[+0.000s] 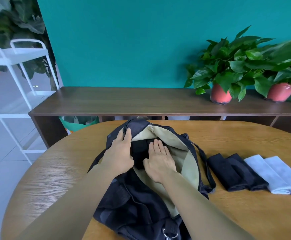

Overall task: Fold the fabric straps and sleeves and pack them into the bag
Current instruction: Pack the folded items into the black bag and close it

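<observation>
Packing a folded black piece (138,153) into the open bag (132,205) on the table (54,170).
Left hand (120,153) grips the bag's rim; right hand (159,161), fingers straight and together, presses the piece down inside. Next, probably: fetch the black sleeves (235,172) and white sleeves (276,174) beside it.

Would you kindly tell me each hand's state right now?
Left hand: grips the bag at its opening.
Right hand: open, flat on the black folded fabric inside.

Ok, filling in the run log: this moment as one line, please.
left hand: grips bag rim | right hand: presses black folded fabric inside bag | on table: two black pieces, two white pieces
</observation>
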